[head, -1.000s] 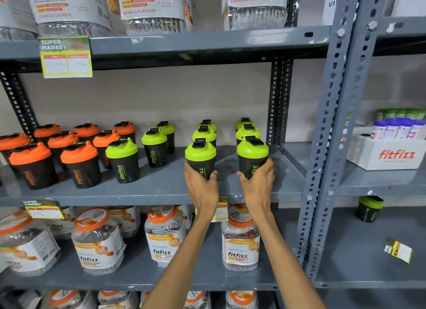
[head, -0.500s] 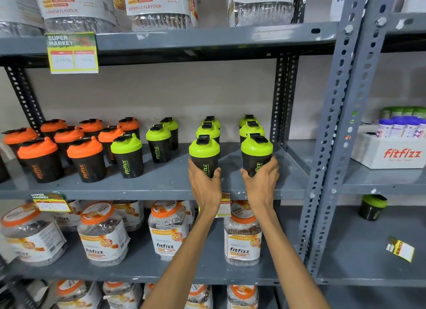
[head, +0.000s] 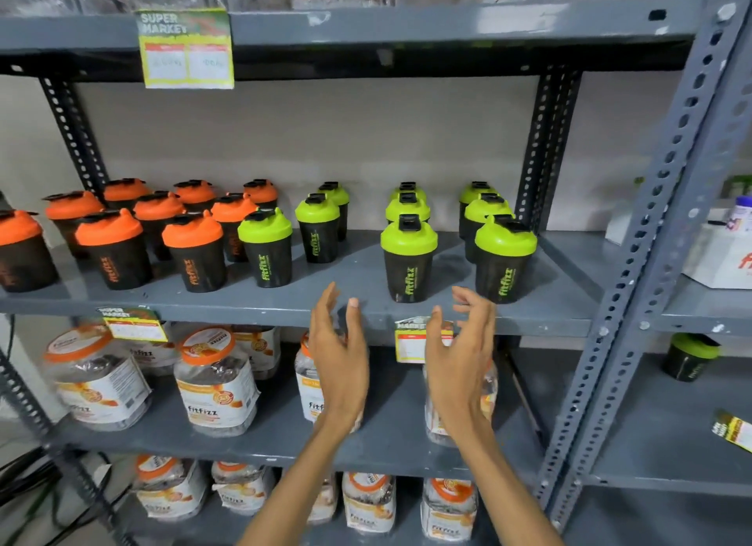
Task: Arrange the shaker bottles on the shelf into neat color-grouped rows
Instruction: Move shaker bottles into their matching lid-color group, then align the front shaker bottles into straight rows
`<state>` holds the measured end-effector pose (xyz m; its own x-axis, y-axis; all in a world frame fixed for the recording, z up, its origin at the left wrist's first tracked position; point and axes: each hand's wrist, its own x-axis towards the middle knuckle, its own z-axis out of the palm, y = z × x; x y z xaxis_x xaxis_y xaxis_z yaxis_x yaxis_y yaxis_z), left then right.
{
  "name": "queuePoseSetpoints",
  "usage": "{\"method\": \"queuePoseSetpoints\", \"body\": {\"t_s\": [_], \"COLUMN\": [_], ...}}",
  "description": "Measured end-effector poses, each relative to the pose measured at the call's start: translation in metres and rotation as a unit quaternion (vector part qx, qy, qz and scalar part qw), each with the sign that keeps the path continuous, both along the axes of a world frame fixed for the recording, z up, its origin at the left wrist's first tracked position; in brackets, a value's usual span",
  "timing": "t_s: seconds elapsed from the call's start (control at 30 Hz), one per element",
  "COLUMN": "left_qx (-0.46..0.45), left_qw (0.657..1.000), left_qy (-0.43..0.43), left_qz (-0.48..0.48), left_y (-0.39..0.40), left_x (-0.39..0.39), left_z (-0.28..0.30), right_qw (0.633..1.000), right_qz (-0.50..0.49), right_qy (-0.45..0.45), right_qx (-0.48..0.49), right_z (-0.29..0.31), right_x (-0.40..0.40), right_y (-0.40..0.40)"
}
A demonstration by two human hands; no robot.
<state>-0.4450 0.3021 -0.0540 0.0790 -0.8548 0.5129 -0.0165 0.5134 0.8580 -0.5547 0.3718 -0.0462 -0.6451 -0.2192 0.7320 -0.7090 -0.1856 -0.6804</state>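
Black shaker bottles stand on the grey middle shelf [head: 358, 277]. Several orange-lidded ones [head: 110, 244] fill the left side in rows. Green-lidded ones form three rows to the right, with front bottles at left [head: 266, 248], middle [head: 408, 260] and right [head: 503, 260]. My left hand [head: 342, 358] hangs open below the shelf edge, left of the middle front bottle. My right hand [head: 462, 362] is open just below and between the two right front bottles. Neither hand touches a bottle.
Clear jars with orange lids [head: 215, 378] fill the lower shelves. Price tags [head: 187, 49] hang from shelf edges. A grey perforated upright [head: 635, 301] stands at right. Beyond it sit a lone green-lidded shaker [head: 689, 356] and a white box [head: 720, 256].
Both hands have let go of the two front green-lidded bottles and dropped back below the shelf edge with fingers spread. The view has shifted, and the bottles stay upright.
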Motion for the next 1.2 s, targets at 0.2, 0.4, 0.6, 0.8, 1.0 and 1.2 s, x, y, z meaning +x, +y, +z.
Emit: {"method": "queuePoseSetpoints", "body": {"t_s": [0.2,0.4,0.6,0.8,1.0,1.2], "left_qx": [-0.054,-0.040,0.026,0.102,0.104,0.090], "left_qw": [0.996,0.992,0.985,0.979,0.984,0.987], "left_qy": [-0.029,-0.047,-0.136,-0.176,-0.146,-0.133], "left_qz": [0.064,0.110,0.103,0.015,0.002,-0.007], "left_y": [-0.053,-0.128,-0.185,-0.208,-0.214,-0.208], "left_x": [0.093,0.169,0.194,0.186,0.185,0.183], "left_z": [0.000,0.015,0.036,0.054,0.056,0.055], "right_qw": [0.994,0.991,0.978,0.970,0.967,0.971], "right_qz": [0.084,0.096,0.060,0.008,-0.012,-0.004], "right_qy": [0.063,0.024,-0.063,-0.123,-0.140,-0.145], "right_qx": [0.025,0.094,0.188,0.210,0.211,0.191], "right_z": [0.008,0.025,0.045,0.053,0.052,0.054], "right_x": [0.098,0.170,0.193,0.197,0.196,0.185], "right_y": [-0.054,-0.130,-0.205,-0.248,-0.257,-0.241]}}
